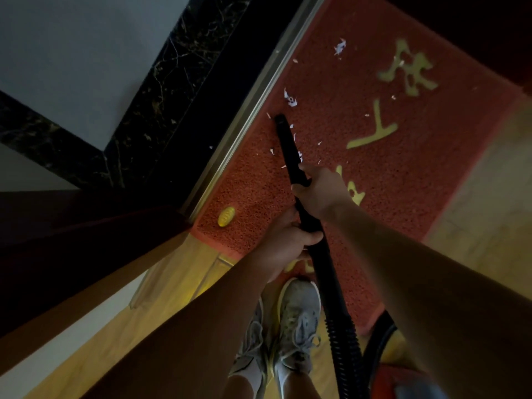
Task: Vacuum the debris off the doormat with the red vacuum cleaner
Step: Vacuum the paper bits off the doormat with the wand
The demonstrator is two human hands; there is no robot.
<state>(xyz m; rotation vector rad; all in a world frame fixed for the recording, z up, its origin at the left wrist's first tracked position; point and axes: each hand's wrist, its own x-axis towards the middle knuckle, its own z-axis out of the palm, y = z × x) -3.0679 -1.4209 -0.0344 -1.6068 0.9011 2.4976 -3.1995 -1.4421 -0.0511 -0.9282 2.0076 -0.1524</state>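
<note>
A red doormat scattered with white paper scraps lies on the wooden floor beside a metal threshold.

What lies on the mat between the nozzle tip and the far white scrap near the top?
In the head view, another white paper clump lies between nozzle tip and far scrap; otherwise bare red doormat.

Both forearms are bare, with no sleeves, watch or jewellery showing down to the left hand and right hand. The feet wear pale grey-white lace-up sneakers with scuffed, speckled uppers, over white socks.
</note>
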